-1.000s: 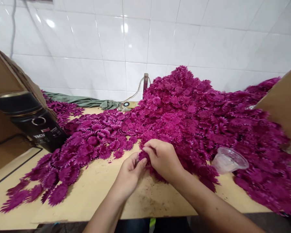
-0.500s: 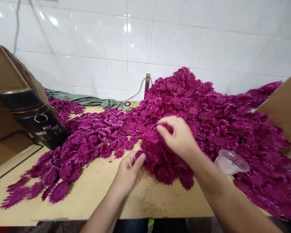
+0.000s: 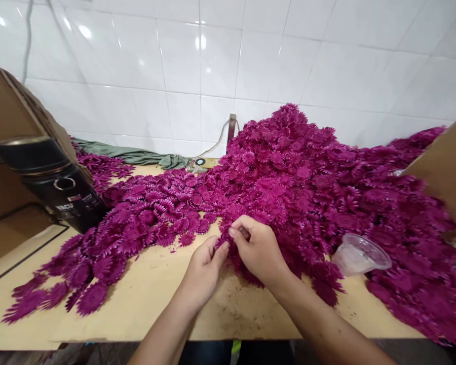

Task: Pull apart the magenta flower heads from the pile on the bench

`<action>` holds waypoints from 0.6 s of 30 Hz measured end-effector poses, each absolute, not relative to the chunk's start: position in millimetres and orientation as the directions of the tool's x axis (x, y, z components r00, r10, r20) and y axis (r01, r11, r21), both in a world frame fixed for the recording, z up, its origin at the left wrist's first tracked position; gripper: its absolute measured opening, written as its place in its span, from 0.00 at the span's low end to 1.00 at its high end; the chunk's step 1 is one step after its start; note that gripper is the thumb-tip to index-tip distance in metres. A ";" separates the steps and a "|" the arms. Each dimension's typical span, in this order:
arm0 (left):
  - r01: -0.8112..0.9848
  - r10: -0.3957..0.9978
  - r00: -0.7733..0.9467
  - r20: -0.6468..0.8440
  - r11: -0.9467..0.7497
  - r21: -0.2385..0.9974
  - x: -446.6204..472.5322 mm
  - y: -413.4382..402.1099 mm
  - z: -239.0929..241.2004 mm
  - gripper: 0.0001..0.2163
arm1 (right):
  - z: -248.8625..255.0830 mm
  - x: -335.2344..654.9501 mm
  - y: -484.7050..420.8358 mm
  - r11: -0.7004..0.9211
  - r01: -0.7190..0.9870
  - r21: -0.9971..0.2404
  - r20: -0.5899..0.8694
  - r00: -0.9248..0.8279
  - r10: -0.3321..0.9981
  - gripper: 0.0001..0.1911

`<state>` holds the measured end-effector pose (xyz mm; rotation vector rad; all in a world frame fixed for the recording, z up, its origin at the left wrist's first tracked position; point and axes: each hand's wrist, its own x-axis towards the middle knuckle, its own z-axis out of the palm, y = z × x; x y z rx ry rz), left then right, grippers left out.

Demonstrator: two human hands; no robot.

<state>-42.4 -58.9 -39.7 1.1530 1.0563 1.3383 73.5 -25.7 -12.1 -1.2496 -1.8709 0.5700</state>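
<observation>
My left hand [image 3: 205, 263] is closed in a pinch at the front of the heap, thumb and fingers on a magenta artificial flower [image 3: 222, 237] with jagged petals. Just to its right, my right hand [image 3: 259, 248] has thumb and forefinger pressed together against the same spot. Whatever sits between the right fingertips is hidden among the petals. Behind and around both hands rises a large heap of magenta artificial flowers [image 3: 285, 167]. A looser spread of flattened flowers [image 3: 137, 218] reaches out to the left.
A black vacuum bottle [image 3: 57, 187] leans by a cardboard box [image 3: 23, 106] on the left. To the right, a clear plastic cup [image 3: 361, 253] lies tilted against the flowers. Green cloth [image 3: 129, 154] runs along the tiled wall [image 3: 182, 61]. Another cardboard piece [image 3: 446, 177] stands at the far right.
My right hand has come down and left from over the heap to beside my left hand. A few flowers have shifted rightward toward the cup. My left hand stays nearly still.
</observation>
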 end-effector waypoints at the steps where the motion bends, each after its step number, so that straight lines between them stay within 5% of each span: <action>1: -0.141 0.995 -0.034 0.094 -0.097 0.985 -42.9 -58.5 -38.0 0.12 | -12.2 71.2 -23.3 0.401 0.515 -0.758 0.375 -0.159 0.913 0.07; 7: -0.175 0.982 -0.157 0.101 -0.128 0.976 -43.8 -61.6 -26.7 0.13 | -8.1 58.2 3.6 0.372 0.326 -0.869 0.375 -0.056 0.925 0.06; 12: -0.167 0.993 -0.079 0.091 -0.103 0.981 -51.1 -75.3 -35.6 0.15 | 6.1 96.6 41.7 0.338 0.321 -0.884 0.435 0.305 0.847 0.08; 18: -0.220 0.988 -0.124 0.097 -0.122 0.968 -56.0 -69.0 -34.5 0.15 | 39.2 126.9 61.6 0.345 0.417 -0.841 0.467 0.238 0.852 0.12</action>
